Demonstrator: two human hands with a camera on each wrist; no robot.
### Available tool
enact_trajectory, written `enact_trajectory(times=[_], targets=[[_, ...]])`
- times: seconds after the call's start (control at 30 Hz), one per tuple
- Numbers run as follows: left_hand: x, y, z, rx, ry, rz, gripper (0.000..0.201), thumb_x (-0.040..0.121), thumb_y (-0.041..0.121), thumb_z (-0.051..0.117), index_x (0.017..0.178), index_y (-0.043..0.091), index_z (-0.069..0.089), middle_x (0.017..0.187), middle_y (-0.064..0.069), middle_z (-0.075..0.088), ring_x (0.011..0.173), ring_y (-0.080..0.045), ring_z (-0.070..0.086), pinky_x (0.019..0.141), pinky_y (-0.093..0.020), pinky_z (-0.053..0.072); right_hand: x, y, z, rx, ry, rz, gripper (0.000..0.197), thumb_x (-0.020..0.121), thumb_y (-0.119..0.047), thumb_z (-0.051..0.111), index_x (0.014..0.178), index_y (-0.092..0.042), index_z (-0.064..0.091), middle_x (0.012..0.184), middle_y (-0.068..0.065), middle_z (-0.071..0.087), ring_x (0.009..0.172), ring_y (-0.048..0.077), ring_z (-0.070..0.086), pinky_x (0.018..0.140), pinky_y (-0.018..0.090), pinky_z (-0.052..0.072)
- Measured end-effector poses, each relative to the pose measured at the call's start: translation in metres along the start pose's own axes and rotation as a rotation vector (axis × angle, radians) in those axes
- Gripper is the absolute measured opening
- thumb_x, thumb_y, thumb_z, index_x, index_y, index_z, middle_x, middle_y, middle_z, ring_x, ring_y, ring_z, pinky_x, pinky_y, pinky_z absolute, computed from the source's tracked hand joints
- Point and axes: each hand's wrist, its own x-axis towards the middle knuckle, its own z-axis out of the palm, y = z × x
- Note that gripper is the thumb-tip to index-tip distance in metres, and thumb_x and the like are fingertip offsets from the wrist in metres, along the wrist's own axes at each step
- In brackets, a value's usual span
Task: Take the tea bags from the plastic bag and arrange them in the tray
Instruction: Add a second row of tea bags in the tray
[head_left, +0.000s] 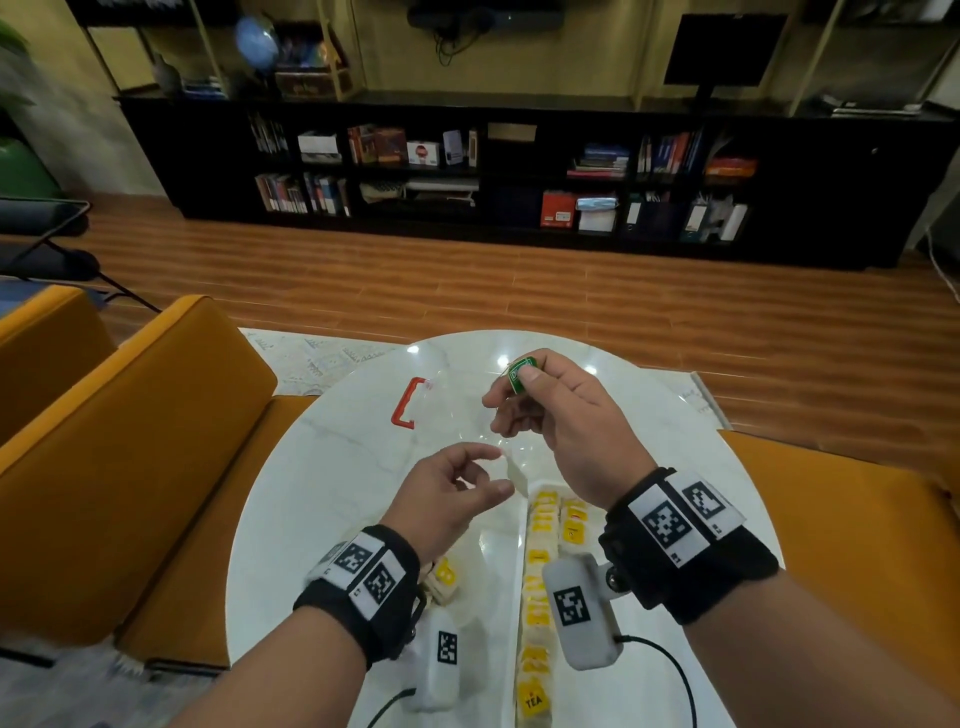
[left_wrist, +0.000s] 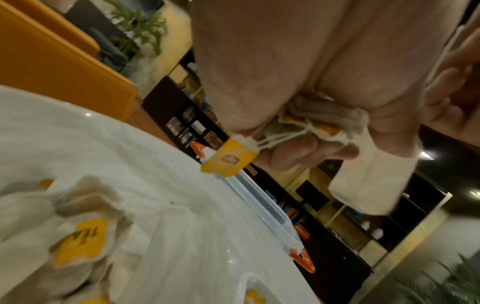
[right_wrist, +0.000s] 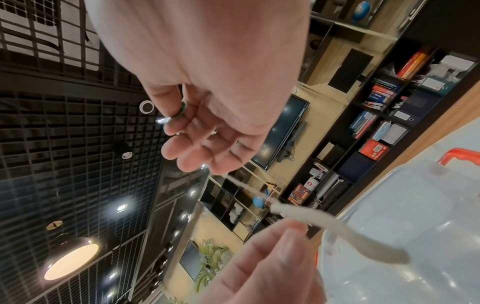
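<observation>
— While both of my hands are up over the white marble surface (head_left: 332, 467), what is each one holding?

— My right hand (head_left: 566, 415) pinches a small green tag (head_left: 521, 373) between thumb and forefinger, so that grip is clamped on the tag. From the tag a thin string (right_wrist: 242, 186) runs down to a white tea bag (head_left: 511, 470). My left hand (head_left: 452, 499) has thumb and forefinger closed on that tea bag's upper end, and its other fingers curl round a bundle of yellow-tagged tea bags (left_wrist: 306, 127) against the palm. One yellow tag (left_wrist: 230, 161) sticks out below the fingers.

— Where is the tray?

— The white tray (head_left: 519, 545) lies on the surface just below my wrists. A row of tea bags with yellow tags (head_left: 537, 613) fills one long compartment, with a few more in the next one, partly hidden by my right wrist.

— And the plastic bag?

— The clear plastic bag (head_left: 467, 551) lies left of the tray, under my left wrist, with more tea bags (left_wrist: 78, 238) in it. Farther off is a clear lid with red clips (head_left: 405, 402).
</observation>
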Motion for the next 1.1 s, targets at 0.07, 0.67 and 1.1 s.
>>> enact_trajectory(times=[0.07,0.67,1.1], targets=[[0.007,0.005,0.003,0.163,0.011,0.058,0.035,0.077,0.028,0.081,0.107,0.036,0.063,0.072,0.010,0.058,0.053,-0.004,0.047,0.058,-0.021,0.042,0.000,-0.002,-0.002,0.010,-0.001,-0.010,0.021,0.095,-0.021,0.040,0.090,-0.008,0.056,0.092,0.011,0.067,0.070,0.021,0.060,0.067,0.027,0.049],[0.009,0.029,0.014,-0.014,0.002,-0.011,0.019,0.097,0.023,0.057,0.086,0.016,0.070,0.054,-0.003,0.045,0.044,-0.014,0.034,0.043,-0.024,0.029,-0.028,0.033,-0.033,-0.326,0.271,0.175,0.004,0.086,-0.019,0.068,0.085,-0.020,0.072,0.072,-0.005,0.061,0.055,0.005,0.048,0.060,0.028,0.042],[0.000,0.042,0.025,0.144,-0.167,0.012,0.016,0.094,0.025,0.061,0.090,0.012,0.069,0.057,0.009,0.054,0.042,-0.008,0.037,0.042,-0.022,0.033,-0.035,0.052,-0.044,-0.368,0.291,0.297,0.009,0.078,-0.022,0.077,0.078,-0.016,0.070,0.075,0.009,0.069,0.066,0.016,0.063,0.068,0.035,0.053]])
